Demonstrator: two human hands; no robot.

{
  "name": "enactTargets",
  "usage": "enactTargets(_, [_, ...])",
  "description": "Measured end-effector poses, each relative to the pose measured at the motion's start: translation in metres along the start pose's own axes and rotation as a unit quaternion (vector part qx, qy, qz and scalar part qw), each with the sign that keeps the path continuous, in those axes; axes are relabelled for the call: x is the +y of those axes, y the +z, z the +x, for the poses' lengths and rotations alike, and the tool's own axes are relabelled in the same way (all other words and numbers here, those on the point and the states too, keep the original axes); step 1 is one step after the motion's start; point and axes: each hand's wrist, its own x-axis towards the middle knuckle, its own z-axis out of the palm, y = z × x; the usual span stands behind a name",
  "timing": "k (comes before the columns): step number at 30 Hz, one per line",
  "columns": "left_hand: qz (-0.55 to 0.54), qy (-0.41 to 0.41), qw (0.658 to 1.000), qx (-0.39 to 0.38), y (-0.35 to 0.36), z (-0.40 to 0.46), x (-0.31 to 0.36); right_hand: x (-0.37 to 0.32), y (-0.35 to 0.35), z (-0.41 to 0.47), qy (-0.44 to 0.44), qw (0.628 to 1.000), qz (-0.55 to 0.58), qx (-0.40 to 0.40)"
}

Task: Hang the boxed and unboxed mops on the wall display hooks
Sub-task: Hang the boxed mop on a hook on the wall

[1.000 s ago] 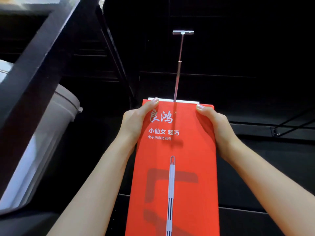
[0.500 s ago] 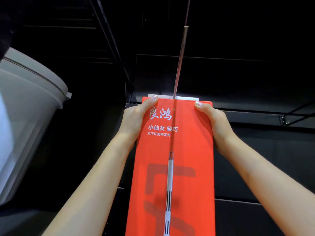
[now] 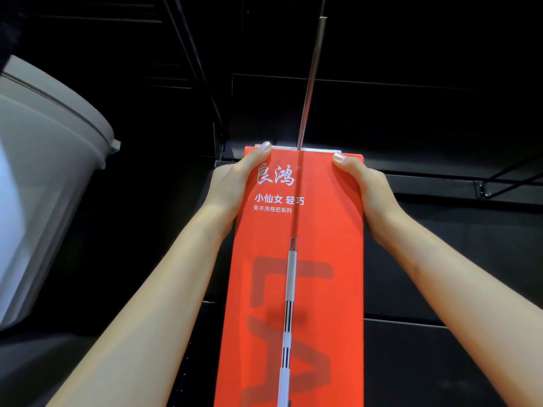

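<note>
both hands, left hand (image 3: 232, 183) and right hand (image 3: 364, 183), still gripping red mop box (image 3: 296, 289) top corners; hook rod (image 3: 308, 83) unchanged, box barely shifted.

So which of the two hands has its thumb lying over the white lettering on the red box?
The left hand: its thumb lies beside the big white characters on the red box. The right hand grips the opposite, plain red edge.
</note>
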Motion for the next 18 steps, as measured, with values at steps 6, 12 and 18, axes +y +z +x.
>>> enactTargets(6, [0.039, 0.017, 0.997, 0.058, 0.0033, 0.0033, -0.0025, 0.0010, -0.0024, 0.0006, 0.001, 1.000, -0.008, -0.002])
enactTargets(12, [0.124, 0.057, 0.984, 0.117, 0.0012, 0.0068, -0.0066, 0.0058, 0.0001, 0.0025, -0.008, 1.000, -0.005, 0.009])
enactTargets(18, [0.137, 0.067, 0.982, 0.112, 0.0004, 0.0085, -0.0081, 0.0086, -0.0007, 0.0042, -0.012, 1.000, -0.018, 0.007])
